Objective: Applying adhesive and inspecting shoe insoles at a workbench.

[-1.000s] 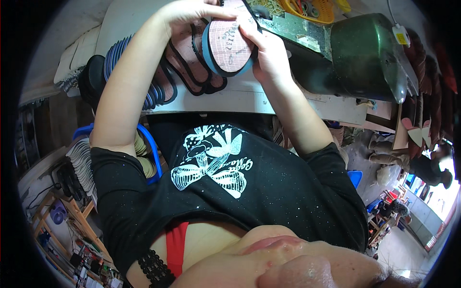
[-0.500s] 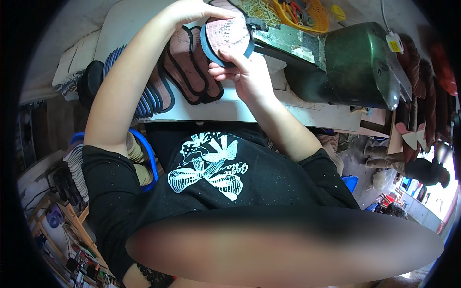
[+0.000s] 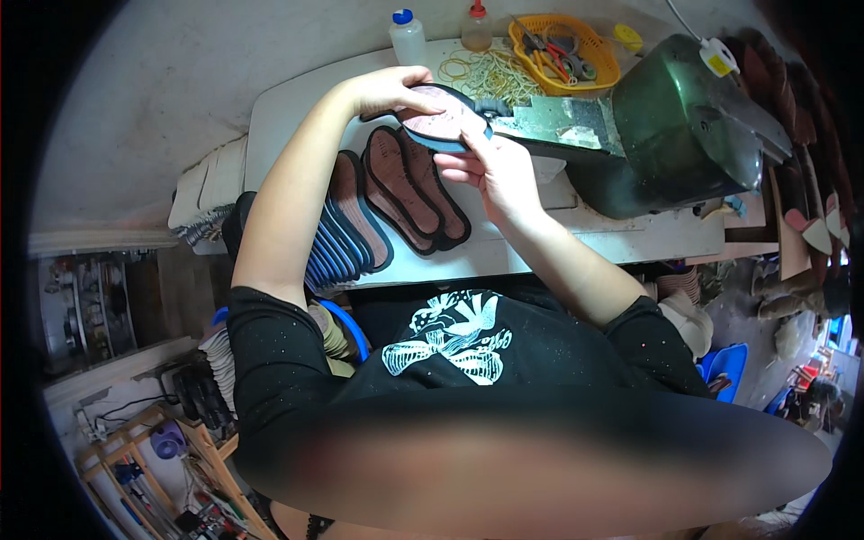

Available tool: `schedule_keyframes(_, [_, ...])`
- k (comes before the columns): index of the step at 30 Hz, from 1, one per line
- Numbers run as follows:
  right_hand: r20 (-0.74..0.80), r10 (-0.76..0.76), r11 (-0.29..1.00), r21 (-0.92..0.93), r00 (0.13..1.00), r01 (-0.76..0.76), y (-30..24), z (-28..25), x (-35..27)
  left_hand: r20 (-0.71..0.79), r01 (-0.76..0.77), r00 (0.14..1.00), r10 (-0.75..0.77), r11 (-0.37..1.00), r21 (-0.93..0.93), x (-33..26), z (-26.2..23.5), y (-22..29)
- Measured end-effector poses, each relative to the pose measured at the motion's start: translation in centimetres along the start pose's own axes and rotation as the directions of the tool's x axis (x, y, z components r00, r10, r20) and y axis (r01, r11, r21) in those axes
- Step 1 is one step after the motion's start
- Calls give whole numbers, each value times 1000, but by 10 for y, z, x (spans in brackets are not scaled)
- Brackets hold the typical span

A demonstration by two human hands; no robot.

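Note:
Both my hands hold a shoe insole (image 3: 434,126) with a pink top, black edging and a blue side. It is tilted against the dark tip of the green sewing machine's arm (image 3: 558,121). My left hand (image 3: 389,92) grips its far left part, thumb on the pink face. The near right edge is pinched by my right hand (image 3: 504,175), thumb on top and fingers under and beside it. Just nearer on the white table lie two pink insoles with black edging (image 3: 396,184). Left of those, a leaning row of similar blue-sided insoles (image 3: 346,225) stands partly behind my left forearm.
The green machine body (image 3: 670,130) fills the table's right side. Behind its arm are a yellow basket (image 3: 567,76) of tools, a pile of pale cord (image 3: 486,74) and two bottles, one blue-capped (image 3: 408,40) and one red-topped (image 3: 476,29). White folded pieces (image 3: 211,184) lie at the left edge.
The view has shifted, so the scene sits farther right and lower. The insole has turned and tilted, showing its pink face more slantwise. Both hands keep their hold.

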State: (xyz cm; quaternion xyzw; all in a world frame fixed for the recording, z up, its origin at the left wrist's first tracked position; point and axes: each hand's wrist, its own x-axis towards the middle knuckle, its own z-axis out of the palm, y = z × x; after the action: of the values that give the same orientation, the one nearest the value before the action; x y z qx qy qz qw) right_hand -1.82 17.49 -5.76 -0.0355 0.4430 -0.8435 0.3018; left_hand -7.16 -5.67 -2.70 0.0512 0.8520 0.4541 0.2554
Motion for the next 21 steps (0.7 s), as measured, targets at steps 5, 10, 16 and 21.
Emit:
schedule_keyframes(5, [30, 18, 1000, -3, 999, -18, -2, -4, 6, -60, 114, 989, -133, 963, -244, -25, 14, 17])
schedule_keyframes(10, [38, 62, 998, -26, 997, -61, -5, -7, 8, -172, 157, 973, -156, 988, -9, -34, 23, 9])
schedule_keyframes(16, [1, 38, 983, -180, 999, -37, -8, -20, 8, -200, 325, 916, -348, 936, -137, -49, 52, 45])
schedule_keyframes(21, [189, 72, 880, -474, 979, 27, -1, -15, -8, -266, 276, 903, -338, 929, -245, -52, 72, 36])
